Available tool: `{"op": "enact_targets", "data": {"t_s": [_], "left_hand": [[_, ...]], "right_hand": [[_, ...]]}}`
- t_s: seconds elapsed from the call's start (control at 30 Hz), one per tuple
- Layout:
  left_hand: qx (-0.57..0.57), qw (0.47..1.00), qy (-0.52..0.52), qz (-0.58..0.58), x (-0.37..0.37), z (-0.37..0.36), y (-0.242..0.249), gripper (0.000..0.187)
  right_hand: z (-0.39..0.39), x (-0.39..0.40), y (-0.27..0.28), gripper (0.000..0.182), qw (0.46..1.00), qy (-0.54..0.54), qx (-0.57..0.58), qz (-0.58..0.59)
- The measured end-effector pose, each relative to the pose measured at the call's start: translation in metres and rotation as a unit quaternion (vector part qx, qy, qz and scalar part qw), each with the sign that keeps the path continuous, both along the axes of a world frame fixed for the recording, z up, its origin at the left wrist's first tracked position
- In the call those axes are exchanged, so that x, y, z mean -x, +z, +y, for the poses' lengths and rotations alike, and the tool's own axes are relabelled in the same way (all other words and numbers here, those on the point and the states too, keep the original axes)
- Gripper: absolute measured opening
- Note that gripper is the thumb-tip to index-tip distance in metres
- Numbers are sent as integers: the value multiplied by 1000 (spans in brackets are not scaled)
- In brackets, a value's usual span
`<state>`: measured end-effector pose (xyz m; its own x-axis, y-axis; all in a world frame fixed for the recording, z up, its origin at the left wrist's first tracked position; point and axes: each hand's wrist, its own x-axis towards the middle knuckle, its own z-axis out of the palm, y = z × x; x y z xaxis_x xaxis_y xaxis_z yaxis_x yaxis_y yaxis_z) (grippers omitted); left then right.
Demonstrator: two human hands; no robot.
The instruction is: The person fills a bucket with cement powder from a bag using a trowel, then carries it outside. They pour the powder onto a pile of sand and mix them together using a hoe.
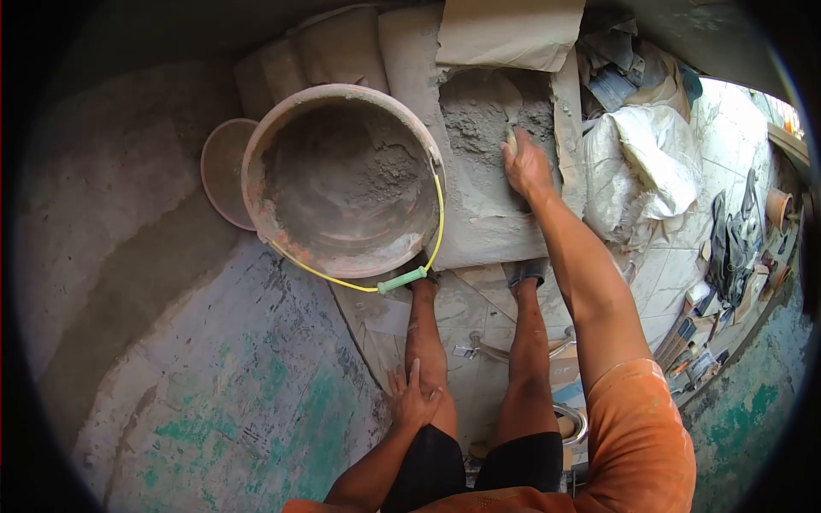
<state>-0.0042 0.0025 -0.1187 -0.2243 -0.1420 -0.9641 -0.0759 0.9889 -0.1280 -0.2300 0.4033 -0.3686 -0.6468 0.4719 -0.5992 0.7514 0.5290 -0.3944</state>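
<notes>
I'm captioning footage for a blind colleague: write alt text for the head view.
A person's right hand holds a small tool at grey powder in an open paper sack, while the left hand rests on the left leg. To the sack's left stands a large bucket holding some grey material.

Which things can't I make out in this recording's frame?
Head view, all three:
- Pale yellowish handle: largely covered by the bare right hand.
- Crumpled white plastic sack: any contents hidden by its folds.
- Round grey-pink disc: right side hidden behind the wide pinkish plastic bucket.
</notes>
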Motion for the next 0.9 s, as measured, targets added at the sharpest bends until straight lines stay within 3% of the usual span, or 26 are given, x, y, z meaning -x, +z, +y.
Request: {"op": "enact_targets", "data": {"t_s": [0.1,0.17,0.37,0.53,0.67,0.83,0.9], "left_hand": [[-36,999,-36,-6,2,19,-16,93],[-28,993,-115,-3,-9,21,-22,94],[-22,994,-104,-18,-28,18,-36,94],[-21,995,-97,-31,-36,16,-41,93],[-7,995,-86,-46,-41,18,-43,93],[-5,995,-80,-64,-46,17,-48,93],[-8,994,-83,-71,-46,19,-49,93]], "right_hand": [[-20,-5,-7,56,998,-6,56,30],[-30,-4,-16,55,995,7,86,47],[-25,-18,-23,47,972,4,181,149],[-10,-42,35,51,969,14,128,212],[-9,-57,115,49,971,-8,144,190],[-38,-61,219,47,967,5,111,228],[-58,-62,236,48,956,28,100,273]]}}
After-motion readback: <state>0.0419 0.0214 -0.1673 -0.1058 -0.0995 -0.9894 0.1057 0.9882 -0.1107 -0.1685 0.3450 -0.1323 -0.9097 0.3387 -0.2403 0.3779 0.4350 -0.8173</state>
